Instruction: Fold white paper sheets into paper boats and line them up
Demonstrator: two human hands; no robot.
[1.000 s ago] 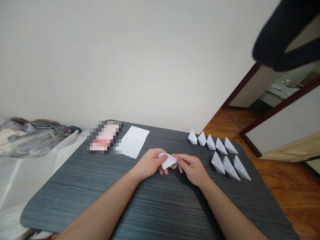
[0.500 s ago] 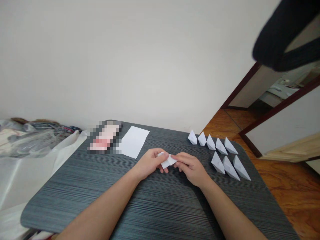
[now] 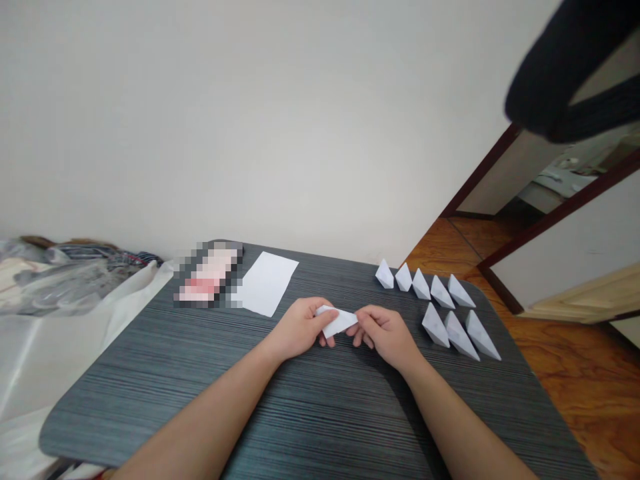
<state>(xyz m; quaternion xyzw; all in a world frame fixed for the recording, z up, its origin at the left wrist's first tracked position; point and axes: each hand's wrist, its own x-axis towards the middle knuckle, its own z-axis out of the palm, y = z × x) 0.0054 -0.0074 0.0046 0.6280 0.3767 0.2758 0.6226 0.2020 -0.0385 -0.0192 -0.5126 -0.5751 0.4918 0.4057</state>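
A small piece of folded white paper (image 3: 341, 322) is held above the middle of the dark table. My left hand (image 3: 303, 327) grips its left part, thumb on top and fingers beneath. At its right tip, my right hand (image 3: 384, 333) pinches the paper between thumb and forefinger, the other fingers curled below. A flat white paper sheet (image 3: 269, 283) lies beyond my left hand. Several folded white paper shapes (image 3: 441, 293) with pointed tops stand in two rows to the right of my right hand.
The dark wood-grain table (image 3: 240, 413) stands against a pale wall (image 3: 280, 133). A blurred-out flat pinkish item (image 3: 207, 272) lies at its back left. Plastic-covered stuff (image 3: 90, 287) is piled left of the table. A black strap (image 3: 545, 87) hangs at the upper right.
My right thumb and fingers have shifted slightly right to the paper's tip. More of the paper's top face shows, now tapering to a point on the right. My left hand has hardly moved.
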